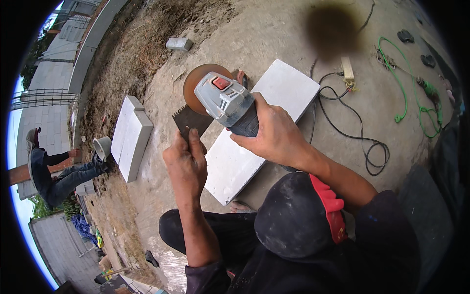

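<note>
My right hand (279,130) grips the body of a grey angle grinder (223,100) with a red switch. Its brownish round disc (198,88) faces away to the left. Between the thumb and fingers of my left hand (186,161) is a dark toothed metal plate (190,119), its teeth pointing up and left. Disc and plate overlap in view; I cannot tell whether they touch. Beneath both hands lies a long white block (289,88) on the concrete, partly hidden by the grinder and my right hand.
More white blocks (131,139) lie to the left. Beyond them a person (54,174) works by a bucket (102,147). A black cord (362,127) loops at the right near a socket box (347,68). Further right lies a green power tool (433,93). A small grey block (179,44) sits farther off.
</note>
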Action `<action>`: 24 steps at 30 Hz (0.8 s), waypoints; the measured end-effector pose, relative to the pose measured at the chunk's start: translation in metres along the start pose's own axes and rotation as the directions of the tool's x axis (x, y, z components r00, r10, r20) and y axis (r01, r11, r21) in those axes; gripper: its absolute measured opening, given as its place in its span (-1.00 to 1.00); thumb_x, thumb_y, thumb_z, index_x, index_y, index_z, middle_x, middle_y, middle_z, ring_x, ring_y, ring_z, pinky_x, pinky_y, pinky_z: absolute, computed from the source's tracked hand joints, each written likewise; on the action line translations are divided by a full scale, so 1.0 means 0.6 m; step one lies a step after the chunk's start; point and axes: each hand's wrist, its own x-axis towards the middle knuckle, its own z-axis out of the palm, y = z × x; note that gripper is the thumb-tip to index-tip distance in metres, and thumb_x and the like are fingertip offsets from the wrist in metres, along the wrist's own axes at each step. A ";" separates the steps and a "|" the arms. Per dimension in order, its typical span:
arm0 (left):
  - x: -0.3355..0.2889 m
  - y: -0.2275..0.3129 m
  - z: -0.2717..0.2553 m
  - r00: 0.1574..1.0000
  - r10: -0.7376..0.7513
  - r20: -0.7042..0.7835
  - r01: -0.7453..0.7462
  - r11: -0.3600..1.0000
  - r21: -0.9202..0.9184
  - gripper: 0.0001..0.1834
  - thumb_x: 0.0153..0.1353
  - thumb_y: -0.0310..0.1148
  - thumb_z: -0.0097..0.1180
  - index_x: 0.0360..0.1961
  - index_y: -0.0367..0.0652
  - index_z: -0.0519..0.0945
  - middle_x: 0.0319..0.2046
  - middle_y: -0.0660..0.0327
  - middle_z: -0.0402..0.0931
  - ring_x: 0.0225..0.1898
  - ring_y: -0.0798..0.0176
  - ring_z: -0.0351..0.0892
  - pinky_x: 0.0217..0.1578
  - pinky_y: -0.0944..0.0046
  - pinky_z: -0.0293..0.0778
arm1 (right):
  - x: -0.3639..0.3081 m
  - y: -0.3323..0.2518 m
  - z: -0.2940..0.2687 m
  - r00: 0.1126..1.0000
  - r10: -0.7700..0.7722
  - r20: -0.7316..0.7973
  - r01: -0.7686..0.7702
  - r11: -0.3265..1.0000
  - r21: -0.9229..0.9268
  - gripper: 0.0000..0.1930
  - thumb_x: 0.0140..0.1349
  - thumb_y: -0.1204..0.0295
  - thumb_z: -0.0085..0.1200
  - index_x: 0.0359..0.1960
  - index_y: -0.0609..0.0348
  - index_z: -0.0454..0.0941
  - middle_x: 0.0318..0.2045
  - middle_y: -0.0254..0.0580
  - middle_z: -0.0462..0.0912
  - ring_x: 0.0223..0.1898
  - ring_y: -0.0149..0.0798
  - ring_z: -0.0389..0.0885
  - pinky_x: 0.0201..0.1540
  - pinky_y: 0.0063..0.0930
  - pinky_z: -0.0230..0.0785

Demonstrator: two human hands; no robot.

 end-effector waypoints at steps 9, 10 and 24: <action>-0.004 0.003 0.002 1.000 -0.006 -0.022 0.007 0.999 0.033 -0.72 0.50 -0.44 0.07 -0.41 -0.34 0.49 -0.73 0.15 0.41 -0.70 0.37 0.35 -0.60 0.22 0.30 | 0.025 0.016 -0.009 0.972 -0.035 -0.232 0.059 0.994 0.094 -0.43 0.14 0.27 0.41 0.01 0.44 0.43 -0.32 0.34 0.72 -0.20 0.32 0.76 -0.08 -0.01 0.59; -0.003 0.000 0.000 0.999 -0.047 -0.001 0.047 0.998 0.033 -0.66 0.53 -0.37 0.05 -0.43 -0.33 0.49 -0.70 0.18 0.46 -0.66 0.39 0.38 -0.56 0.24 0.32 | 0.022 0.015 -0.025 0.964 -0.041 -0.263 0.070 0.992 0.103 -0.45 0.14 0.31 0.42 0.00 0.44 0.45 -0.31 0.28 0.73 -0.23 0.20 0.80 -0.09 -0.06 0.61; 0.024 -0.220 -0.075 0.878 -0.478 0.020 0.474 0.864 -0.170 -0.71 0.57 -0.26 0.01 -0.17 -0.30 0.58 -0.55 0.22 0.62 -0.59 0.43 0.52 -0.56 0.35 0.42 | -0.035 0.085 -0.080 0.911 0.245 -0.332 -0.155 0.949 0.274 -0.48 0.14 0.43 0.45 0.11 0.34 0.52 -0.11 -0.12 0.70 -0.12 -0.32 0.66 0.04 -0.37 0.49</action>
